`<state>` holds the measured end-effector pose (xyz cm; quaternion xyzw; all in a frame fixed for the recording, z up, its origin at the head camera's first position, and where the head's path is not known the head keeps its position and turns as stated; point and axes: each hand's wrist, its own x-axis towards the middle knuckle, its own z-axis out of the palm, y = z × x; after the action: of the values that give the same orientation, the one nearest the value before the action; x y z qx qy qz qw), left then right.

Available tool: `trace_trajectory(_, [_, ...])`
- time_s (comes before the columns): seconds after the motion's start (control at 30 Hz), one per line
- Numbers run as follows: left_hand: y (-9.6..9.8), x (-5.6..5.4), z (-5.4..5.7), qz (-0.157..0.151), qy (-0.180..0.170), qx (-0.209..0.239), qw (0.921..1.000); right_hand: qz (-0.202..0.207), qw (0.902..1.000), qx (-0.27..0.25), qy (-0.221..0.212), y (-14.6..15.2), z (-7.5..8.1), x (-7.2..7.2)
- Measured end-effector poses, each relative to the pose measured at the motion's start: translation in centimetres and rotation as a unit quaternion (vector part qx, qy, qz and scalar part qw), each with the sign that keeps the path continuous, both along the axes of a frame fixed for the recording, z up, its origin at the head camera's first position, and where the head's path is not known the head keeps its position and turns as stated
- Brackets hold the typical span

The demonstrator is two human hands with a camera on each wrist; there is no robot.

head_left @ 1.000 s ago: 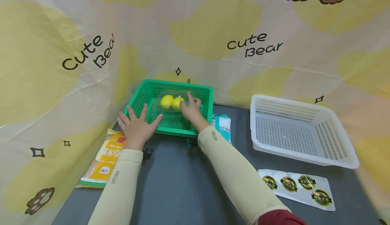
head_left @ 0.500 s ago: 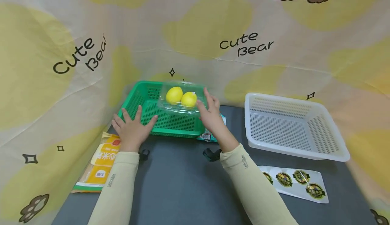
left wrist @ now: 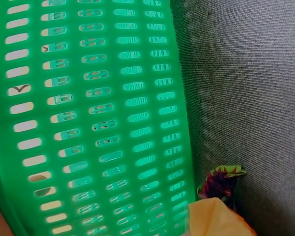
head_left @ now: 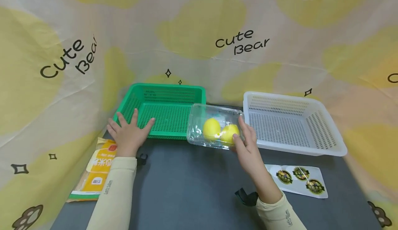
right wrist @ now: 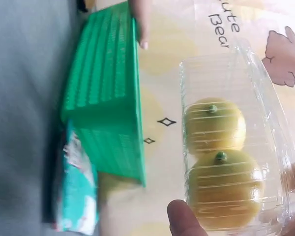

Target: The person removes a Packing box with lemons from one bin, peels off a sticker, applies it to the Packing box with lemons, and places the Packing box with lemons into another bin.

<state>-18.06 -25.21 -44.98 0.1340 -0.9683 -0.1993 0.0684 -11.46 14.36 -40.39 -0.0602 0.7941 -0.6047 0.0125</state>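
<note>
My right hand [head_left: 250, 150] pinches the right end of a clear plastic box [head_left: 197, 126]. Two yellow fruits [head_left: 212, 129], which look like lemons, lie inside it. The box is raised between the two baskets, overlapping the right end of the green basket [head_left: 168, 119] in the head view. In the right wrist view, my thumb [right wrist: 182, 216] lies on the near side of the box, with fingers partly seen on its other side. With fingers spread, my left hand [head_left: 129, 136] rests on the front left corner of the green basket.
A white basket [head_left: 295, 147] stands on the right, with a sheet of round stickers [head_left: 298, 180] before it. A yellow bag of grain [head_left: 99, 174] lies at left. A teal packet [right wrist: 78, 191] sits beside the green basket. Patterned cloth hangs behind.
My right hand has lifted the box of yellow fruits out of the green basket and carried it right and nearer. The left hand stays at the basket's corner. The head view has shifted slightly.
</note>
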Motion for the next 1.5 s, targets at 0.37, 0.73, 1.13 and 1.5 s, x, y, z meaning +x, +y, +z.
trace_trajectory(0.37, [-0.1, 0.1, 0.0, -0.003, -0.003, 0.004, 1.0000, -0.003, 0.9986, 0.035, -0.039, 1.4, -4.5, 5.7])
trace_trajectory(0.73, [0.1, 0.0, 0.1, -0.006, -0.003, 0.008, 1.0000, -0.006, 0.9963, 0.063, -0.058, 0.8, -8.7, 5.9])
trace_trajectory(1.13, [-0.2, 0.1, -0.1, -0.007, -0.002, 0.010, 0.9999, -0.019, 0.9768, 0.212, -0.028, 0.8, -9.2, 5.5])
trace_trajectory(1.5, [-0.4, -0.1, -0.3, -0.015, -0.004, 0.018, 0.9997, -0.023, 0.9521, 0.305, 0.006, 1.5, -9.0, 5.4])
